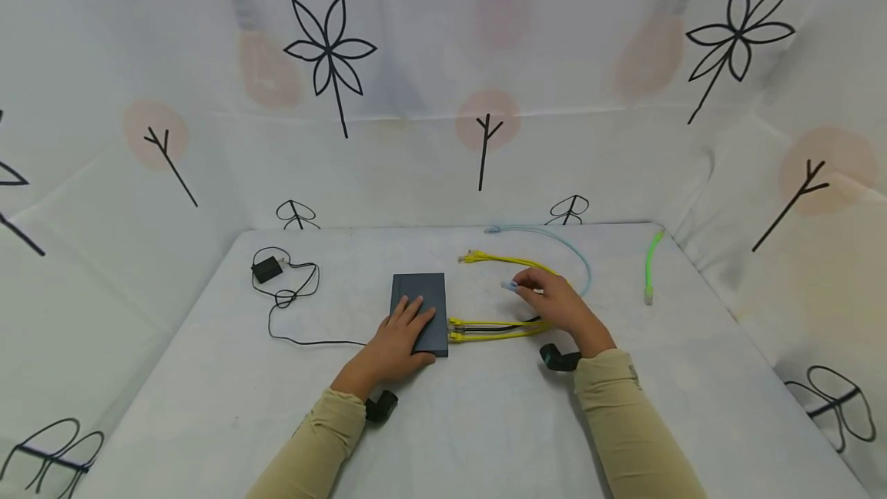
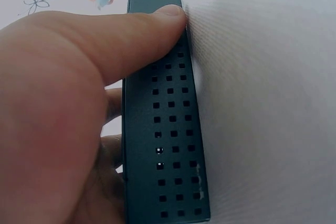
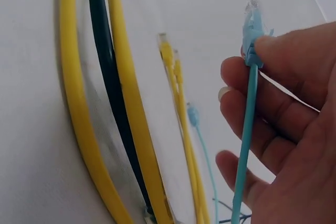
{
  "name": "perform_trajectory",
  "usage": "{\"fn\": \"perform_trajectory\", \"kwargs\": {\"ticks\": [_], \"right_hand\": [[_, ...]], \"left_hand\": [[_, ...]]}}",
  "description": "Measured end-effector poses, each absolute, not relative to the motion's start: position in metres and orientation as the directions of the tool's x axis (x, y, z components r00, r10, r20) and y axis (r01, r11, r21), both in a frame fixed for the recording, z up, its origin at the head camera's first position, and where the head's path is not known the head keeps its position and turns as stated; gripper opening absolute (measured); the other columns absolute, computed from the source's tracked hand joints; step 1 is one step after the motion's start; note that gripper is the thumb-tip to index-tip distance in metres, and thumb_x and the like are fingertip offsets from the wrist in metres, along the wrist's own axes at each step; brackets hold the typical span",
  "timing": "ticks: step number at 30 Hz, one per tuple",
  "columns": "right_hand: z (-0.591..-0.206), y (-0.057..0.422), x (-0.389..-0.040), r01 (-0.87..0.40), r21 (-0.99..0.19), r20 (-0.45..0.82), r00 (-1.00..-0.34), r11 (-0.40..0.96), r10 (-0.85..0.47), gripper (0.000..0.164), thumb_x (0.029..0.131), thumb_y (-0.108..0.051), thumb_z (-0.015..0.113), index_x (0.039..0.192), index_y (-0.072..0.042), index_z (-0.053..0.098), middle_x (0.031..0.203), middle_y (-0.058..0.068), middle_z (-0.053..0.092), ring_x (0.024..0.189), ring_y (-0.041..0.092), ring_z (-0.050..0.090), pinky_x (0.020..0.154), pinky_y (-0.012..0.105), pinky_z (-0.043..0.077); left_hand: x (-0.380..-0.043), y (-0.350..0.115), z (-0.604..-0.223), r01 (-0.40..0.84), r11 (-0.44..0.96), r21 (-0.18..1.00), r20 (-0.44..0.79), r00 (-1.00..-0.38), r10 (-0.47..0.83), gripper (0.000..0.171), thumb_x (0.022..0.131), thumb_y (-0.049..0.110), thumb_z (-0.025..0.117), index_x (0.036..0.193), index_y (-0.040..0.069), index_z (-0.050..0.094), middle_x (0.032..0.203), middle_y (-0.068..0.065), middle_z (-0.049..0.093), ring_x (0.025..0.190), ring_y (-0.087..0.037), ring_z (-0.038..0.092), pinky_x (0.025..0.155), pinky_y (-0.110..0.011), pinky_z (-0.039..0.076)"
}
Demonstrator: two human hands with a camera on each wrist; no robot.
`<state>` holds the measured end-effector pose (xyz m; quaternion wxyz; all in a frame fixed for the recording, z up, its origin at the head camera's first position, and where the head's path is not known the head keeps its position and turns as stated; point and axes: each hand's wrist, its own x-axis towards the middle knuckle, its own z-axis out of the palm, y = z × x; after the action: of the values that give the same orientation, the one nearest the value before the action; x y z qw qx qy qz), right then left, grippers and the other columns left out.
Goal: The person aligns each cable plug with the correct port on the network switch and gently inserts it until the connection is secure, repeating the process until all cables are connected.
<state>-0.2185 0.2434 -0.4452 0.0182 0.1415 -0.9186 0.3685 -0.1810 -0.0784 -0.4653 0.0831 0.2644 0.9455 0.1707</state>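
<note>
My left hand [image 1: 396,345] rests on a dark network switch [image 1: 419,291], its fingers spread straight over the top. Its thumb [image 2: 136,38] lies across the vented side, where two small lights glow. To the right, my right hand [image 1: 554,300] pinches the plug of a light blue Ethernet cable [image 3: 253,38] between thumb and fingers, its clear tip pointing away from the palm. Yellow Ethernet cables [image 1: 499,336] and a black cable [image 3: 107,51] run from the switch's right side beneath this hand.
A black power adapter [image 1: 266,269] with a coiled cord lies at the left, its cord leading to the switch. Behind my right hand lie loose yellow cable ends [image 1: 478,256] and the light blue cable's other plug [image 1: 493,229]. A short green cable [image 1: 649,268] lies far right.
</note>
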Motion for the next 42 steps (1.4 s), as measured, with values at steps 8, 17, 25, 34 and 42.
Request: {"fn": "perform_trajectory", "kwargs": {"ticks": [8, 17, 25, 34, 42], "right_hand": [[-0.451, 0.235, -0.221, -0.379, -0.589, 0.193, -0.924, 0.714, -0.331, 0.02, 0.099, -0.019, 0.057, 0.114, -0.011, 0.066, 0.117, 0.007, 0.067, 0.109, 0.025, 0.06, 0.093, 0.047, 0.048], [-0.449, 0.227, -0.217, -0.401, -0.583, 0.179, -0.912, 0.707, -0.37, 0.021, 0.098, -0.018, 0.057, 0.116, -0.012, 0.066, 0.118, 0.006, 0.067, 0.111, 0.025, 0.06, 0.094, 0.046, 0.048], [-0.451, 0.219, -0.216, -0.39, -0.59, 0.15, -0.914, 0.707, -0.378, 0.02, 0.098, -0.02, 0.058, 0.115, -0.013, 0.067, 0.116, 0.005, 0.067, 0.106, 0.023, 0.061, 0.091, 0.045, 0.049], [-0.452, 0.206, -0.215, -0.352, -0.587, 0.089, -0.923, 0.729, -0.374, 0.019, 0.097, -0.021, 0.059, 0.113, -0.014, 0.067, 0.113, 0.002, 0.067, 0.102, 0.019, 0.06, 0.088, 0.041, 0.05], [-0.457, 0.195, -0.214, -0.36, -0.571, 0.089, -0.921, 0.738, -0.38, 0.018, 0.097, -0.018, 0.06, 0.112, -0.013, 0.067, 0.109, 0.001, 0.068, 0.1, 0.018, 0.062, 0.088, 0.041, 0.051]], "left_hand": [[-0.181, -0.079, -0.466, 0.466, 0.801, 0.376, -0.066, -0.848, 0.525, 0.077, 0.091, 0.045, 0.064, 0.154, 0.019, 0.029, 0.163, -0.01, 0.015, 0.151, -0.037, 0.006, 0.113, -0.062, 0.025], [-0.181, -0.079, -0.465, 0.468, 0.799, 0.378, -0.071, -0.846, 0.529, 0.078, 0.091, 0.045, 0.064, 0.155, 0.02, 0.028, 0.163, -0.009, 0.014, 0.151, -0.035, 0.005, 0.114, -0.061, 0.024], [-0.18, -0.079, -0.464, 0.474, 0.794, 0.381, -0.065, -0.843, 0.535, 0.077, 0.091, 0.044, 0.065, 0.154, 0.018, 0.029, 0.163, -0.011, 0.015, 0.151, -0.037, 0.006, 0.113, -0.062, 0.025], [-0.181, -0.08, -0.465, 0.472, 0.8, 0.371, -0.068, -0.845, 0.53, 0.078, 0.091, 0.045, 0.065, 0.155, 0.019, 0.028, 0.163, -0.011, 0.014, 0.151, -0.036, 0.006, 0.113, -0.063, 0.024], [-0.182, -0.08, -0.468, 0.474, 0.799, 0.369, -0.063, -0.845, 0.531, 0.078, 0.091, 0.045, 0.064, 0.154, 0.018, 0.028, 0.163, -0.011, 0.015, 0.151, -0.037, 0.006, 0.113, -0.062, 0.025]]}}
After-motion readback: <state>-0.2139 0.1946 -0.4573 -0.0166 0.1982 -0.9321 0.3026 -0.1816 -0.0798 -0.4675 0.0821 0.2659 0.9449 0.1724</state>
